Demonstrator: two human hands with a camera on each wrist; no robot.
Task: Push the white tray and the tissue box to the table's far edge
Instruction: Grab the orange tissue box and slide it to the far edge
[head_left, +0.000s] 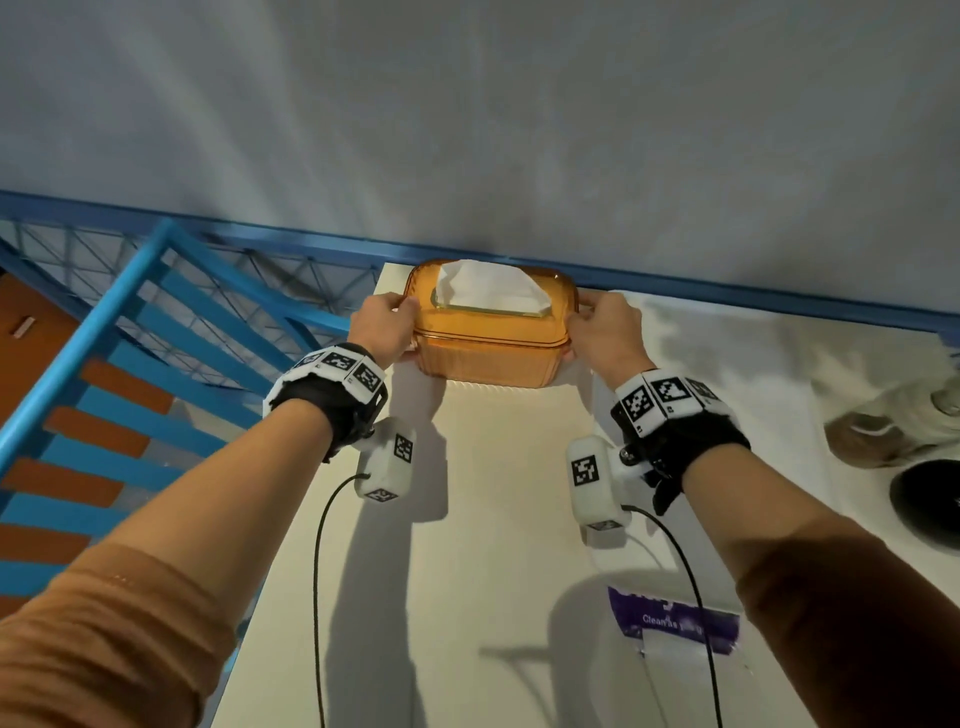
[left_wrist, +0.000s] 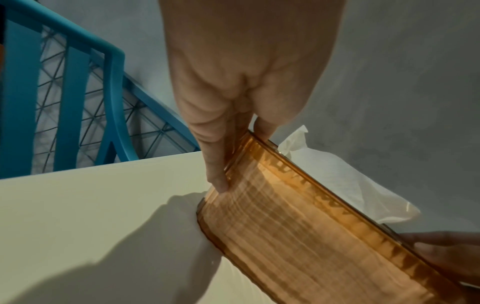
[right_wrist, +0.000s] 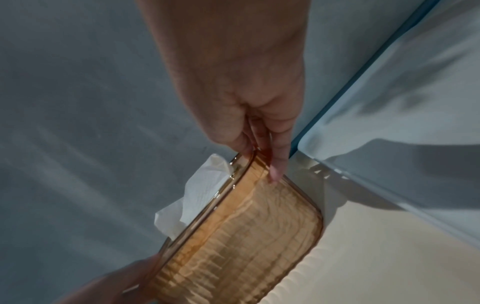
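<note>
An orange see-through tissue box (head_left: 488, 343) with a white tissue (head_left: 488, 288) sticking out stands at the far edge of the cream table (head_left: 493, 493), against the blue rail. My left hand (head_left: 400, 327) grips its left end, thumb on the lid. My right hand (head_left: 587, 327) grips the right end the same way. The left wrist view shows the left hand (left_wrist: 226, 144) on the ribbed box (left_wrist: 298, 226). The right wrist view shows the right hand (right_wrist: 262, 156) on the box (right_wrist: 246, 236). The white tray (head_left: 753, 353) lies just right of the box, its rounded corner (right_wrist: 306, 144) beside my right fingers.
A blue chair (head_left: 130, 338) stands off the table's left edge. A blue rail (head_left: 727, 288) and a grey wall close the far side. A fluffy pale object (head_left: 893, 421) and a black round object (head_left: 930, 499) sit on the right. A purple-labelled packet (head_left: 675, 618) lies near me.
</note>
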